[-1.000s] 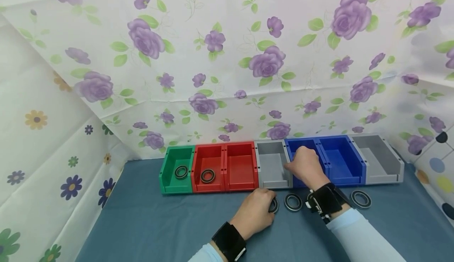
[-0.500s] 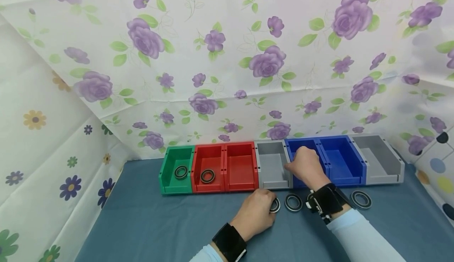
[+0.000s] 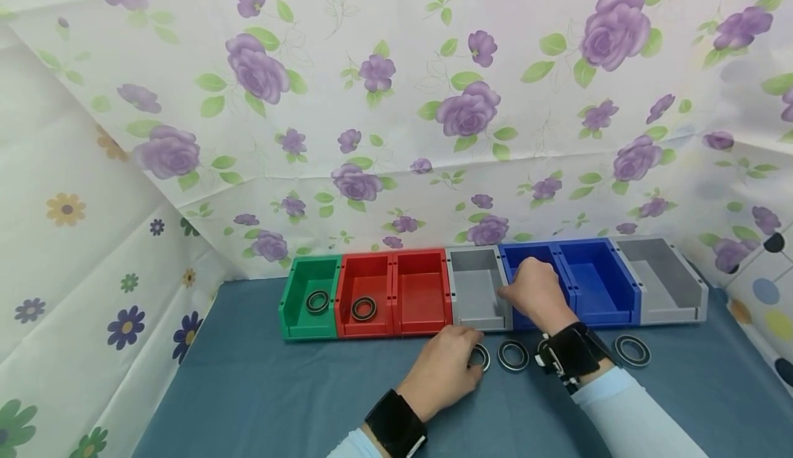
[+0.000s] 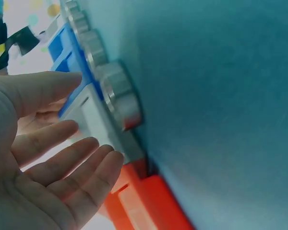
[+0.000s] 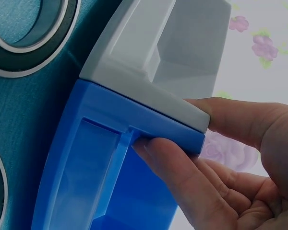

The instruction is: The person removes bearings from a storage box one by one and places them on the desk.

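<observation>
My left hand point(image 3: 441, 368) is at a ball bearing point(image 3: 487, 357) on the cloth, just in front of the grey bin. In the left wrist view its thumb and fingers stand apart, with the bearing point(image 4: 120, 96) beyond their tips. With thumb and index finger, my right hand point(image 3: 537, 296) pinches the joined side walls of the grey bin point(image 3: 480, 286) and the blue bin point(image 3: 525, 321). The right wrist view shows the thumb on the grey bin point(image 5: 177, 103) and the index finger inside the blue bin point(image 5: 101, 129).
More bearings lie along the row's front: one bearing point(image 3: 500, 356) between the hands, one partly behind the right wrist, another bearing point(image 3: 632, 365) farther right. A green bin point(image 3: 310, 275) and a red bin point(image 3: 365, 272) each hold one bearing. A floral sheet point(image 3: 396, 127) hangs behind.
The fingers of my left hand have loosened and moved slightly away from the bearing, which shows a little more. My right hand keeps its hold on the bin walls.
</observation>
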A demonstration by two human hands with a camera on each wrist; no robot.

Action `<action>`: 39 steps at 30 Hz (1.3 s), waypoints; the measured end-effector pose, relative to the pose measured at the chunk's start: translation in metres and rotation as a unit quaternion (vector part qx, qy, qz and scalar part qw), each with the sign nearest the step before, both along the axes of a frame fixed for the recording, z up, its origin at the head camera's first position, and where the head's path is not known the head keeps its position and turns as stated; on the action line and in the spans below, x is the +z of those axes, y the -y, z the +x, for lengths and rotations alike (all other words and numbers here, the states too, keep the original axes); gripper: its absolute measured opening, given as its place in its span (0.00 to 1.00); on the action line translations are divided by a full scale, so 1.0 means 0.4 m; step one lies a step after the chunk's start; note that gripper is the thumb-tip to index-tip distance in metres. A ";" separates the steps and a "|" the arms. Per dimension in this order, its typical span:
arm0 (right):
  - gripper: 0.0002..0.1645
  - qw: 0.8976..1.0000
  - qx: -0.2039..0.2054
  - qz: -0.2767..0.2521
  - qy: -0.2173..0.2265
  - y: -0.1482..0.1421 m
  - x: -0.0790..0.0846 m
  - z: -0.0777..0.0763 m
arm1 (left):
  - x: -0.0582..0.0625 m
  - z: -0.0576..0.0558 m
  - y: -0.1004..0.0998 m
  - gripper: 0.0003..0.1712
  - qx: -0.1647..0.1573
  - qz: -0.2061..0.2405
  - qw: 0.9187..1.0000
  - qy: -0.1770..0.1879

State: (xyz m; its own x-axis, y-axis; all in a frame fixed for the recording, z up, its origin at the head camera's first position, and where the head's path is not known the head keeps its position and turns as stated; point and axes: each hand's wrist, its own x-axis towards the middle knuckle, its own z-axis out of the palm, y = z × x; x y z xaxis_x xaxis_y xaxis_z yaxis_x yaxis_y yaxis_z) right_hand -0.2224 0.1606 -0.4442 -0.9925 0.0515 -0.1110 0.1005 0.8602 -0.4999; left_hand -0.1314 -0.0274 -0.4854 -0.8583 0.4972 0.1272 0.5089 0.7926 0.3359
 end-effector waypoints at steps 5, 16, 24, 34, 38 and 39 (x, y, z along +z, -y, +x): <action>0.23 1.000 0.001 -0.004 0.005 -0.001 0.002 0.000 | 0.044 -0.002 0.025 0.26 0.008 0.040 0.999 -0.036; 0.22 1.000 0.001 -0.014 0.012 0.000 0.001 -0.004 | 0.106 -0.054 0.121 0.39 0.096 0.163 0.971 -0.148; 0.23 1.000 -0.002 -0.016 0.018 0.000 0.003 0.000 | 0.103 -0.102 0.203 0.46 0.167 0.142 0.955 -0.199; 0.20 1.000 -0.005 -0.013 0.020 0.001 0.002 -0.003 | 0.060 -0.138 0.268 0.44 0.219 0.094 0.956 -0.172; 0.21 1.000 -0.006 -0.013 0.019 -0.001 -0.001 -0.004 | 0.040 -0.146 0.280 0.42 0.235 0.091 0.957 -0.145; 0.21 1.000 -0.007 -0.014 0.020 -0.003 -0.001 -0.004 | 0.036 -0.146 0.281 0.41 0.238 0.088 0.958 -0.137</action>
State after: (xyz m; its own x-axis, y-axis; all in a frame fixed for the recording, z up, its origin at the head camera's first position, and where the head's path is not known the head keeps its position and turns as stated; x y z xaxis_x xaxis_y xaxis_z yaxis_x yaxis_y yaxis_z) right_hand -0.2239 0.1618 -0.4447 -0.9866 0.0609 -0.1515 0.1318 0.8450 -0.5183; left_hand -0.1898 -0.1399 -0.4709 -0.9050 0.0088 0.4253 0.1930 0.8994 0.3922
